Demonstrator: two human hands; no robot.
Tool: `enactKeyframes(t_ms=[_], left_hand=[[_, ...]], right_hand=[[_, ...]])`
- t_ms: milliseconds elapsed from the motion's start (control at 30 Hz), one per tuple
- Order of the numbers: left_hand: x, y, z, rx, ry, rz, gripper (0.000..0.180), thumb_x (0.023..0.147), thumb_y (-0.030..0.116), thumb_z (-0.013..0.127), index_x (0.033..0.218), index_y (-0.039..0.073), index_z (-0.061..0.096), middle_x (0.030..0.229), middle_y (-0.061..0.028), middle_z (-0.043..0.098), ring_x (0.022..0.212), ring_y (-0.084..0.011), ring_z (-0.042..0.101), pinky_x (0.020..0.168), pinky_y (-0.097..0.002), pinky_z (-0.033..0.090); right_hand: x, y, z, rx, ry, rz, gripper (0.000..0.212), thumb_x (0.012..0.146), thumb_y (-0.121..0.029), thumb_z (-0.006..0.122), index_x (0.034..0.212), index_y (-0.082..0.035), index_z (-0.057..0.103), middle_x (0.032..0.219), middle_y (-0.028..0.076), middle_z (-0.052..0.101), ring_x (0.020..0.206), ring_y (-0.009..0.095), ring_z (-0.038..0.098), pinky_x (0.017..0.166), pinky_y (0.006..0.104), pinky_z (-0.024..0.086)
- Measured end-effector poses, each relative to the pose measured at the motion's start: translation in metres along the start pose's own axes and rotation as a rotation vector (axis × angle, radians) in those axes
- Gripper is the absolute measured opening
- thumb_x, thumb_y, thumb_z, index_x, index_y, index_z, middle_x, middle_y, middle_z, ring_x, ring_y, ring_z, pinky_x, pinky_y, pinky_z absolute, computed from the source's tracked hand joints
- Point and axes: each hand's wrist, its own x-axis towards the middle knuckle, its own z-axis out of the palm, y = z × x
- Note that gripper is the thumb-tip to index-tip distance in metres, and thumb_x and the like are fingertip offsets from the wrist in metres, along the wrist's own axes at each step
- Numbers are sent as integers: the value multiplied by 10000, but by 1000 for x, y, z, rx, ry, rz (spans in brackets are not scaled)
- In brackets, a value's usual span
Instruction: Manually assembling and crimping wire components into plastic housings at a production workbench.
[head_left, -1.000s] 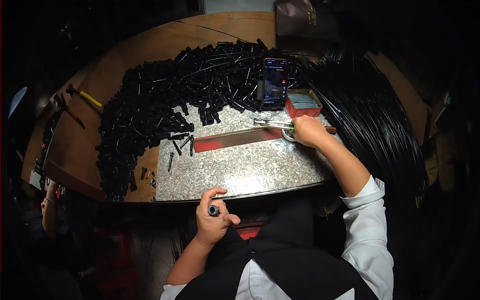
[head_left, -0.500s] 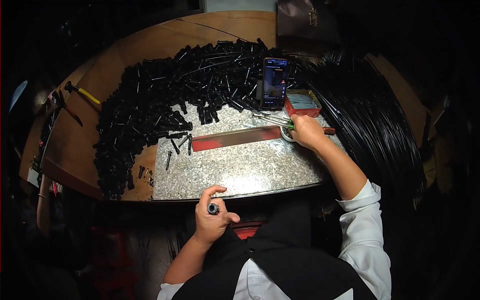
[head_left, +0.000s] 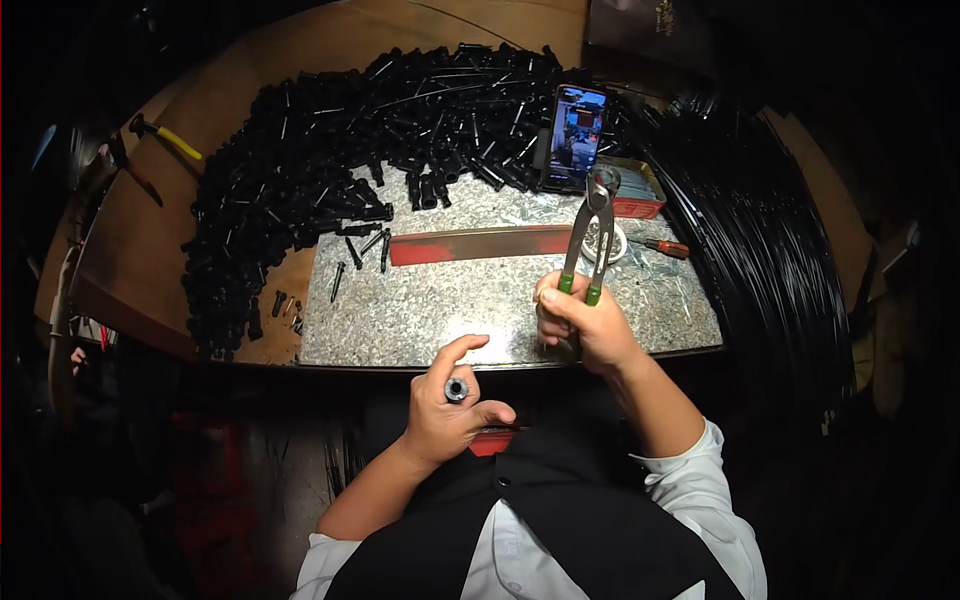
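Observation:
My right hand [head_left: 590, 325] is closed round the green grips of slip-joint pliers [head_left: 597, 212], raised above the near right part of the speckled slab [head_left: 480, 300]. The jaws point away from me, towards the phone. In front of my body, off the slab's near edge, my left hand [head_left: 440, 410] holds a black cylindrical part [head_left: 456, 389]. Its round hollow end faces up, and the thumb and index finger are spread apart while the other fingers curl round it. A long red and grey bar [head_left: 475, 245] lies across the slab, beyond both hands.
Black cylindrical parts [head_left: 330, 150] are heaped along the far and left sides. A phone [head_left: 577, 138] stands by a red box [head_left: 637, 190]. Nearby are a white bowl [head_left: 619, 240] and a red-handled screwdriver [head_left: 668, 247]. Black rods [head_left: 760, 230] fill the right; a yellow-handled hammer [head_left: 172, 137] hangs left.
My right hand has lifted the pliers from beside the white bowl and brought them nearer to me, jaws upward in view. My left hand keeps hold of the black part. The head view has shifted.

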Motion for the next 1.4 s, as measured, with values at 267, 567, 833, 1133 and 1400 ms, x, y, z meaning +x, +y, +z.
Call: enactKeyframes(t_ms=[267, 567, 833, 1133, 1400], left_hand=[[0, 0, 2, 61, -16, 35, 851, 642, 413, 807, 1298, 1, 451, 520, 19, 368, 475, -50, 349, 478, -194, 318], [-5, -10, 4, 42, -2, 73, 880, 661, 415, 786, 1332, -26, 426, 505, 32, 342, 463, -39, 336, 452, -194, 302], [-8, -20, 1, -45, 35, 76, 873, 667, 451, 765, 1316, -36, 443, 504, 51, 358, 465, -19, 347, 441, -188, 274], [-12, -19, -4, -137, 120, -9, 906, 654, 532, 724, 1296, -34, 425, 507, 54, 395, 487, -17, 359, 464, -189, 281], [-12, -8, -10, -103, 140, -119, 918, 669, 704, 625, 1150, -72, 526, 1341, -161, 411, 1122, -183, 490, 968, -327, 368]], right_hand=[[-7, 29, 30, -100, -42, 0, 123, 912, -160, 560, 912, -36, 561, 663, -25, 466, 554, 62, 416, 527, 226, 367], [-10, 29, 42, -527, 11, -364, 99, 870, -90, 601, 843, 0, 569, 761, 37, 518, 696, 111, 493, 626, 263, 413], [-6, 33, 41, -394, -61, -236, 117, 854, -114, 633, 869, -11, 579, 772, 7, 538, 709, 80, 498, 644, 239, 416], [-4, 45, 46, -301, -219, -310, 31, 792, 3, 528, 796, -10, 500, 742, 23, 491, 691, 102, 477, 625, 257, 413], [-15, 50, 75, -441, -162, -484, 83, 766, 16, 592, 833, 1, 544, 826, 87, 501, 704, 200, 514, 641, 290, 431]])
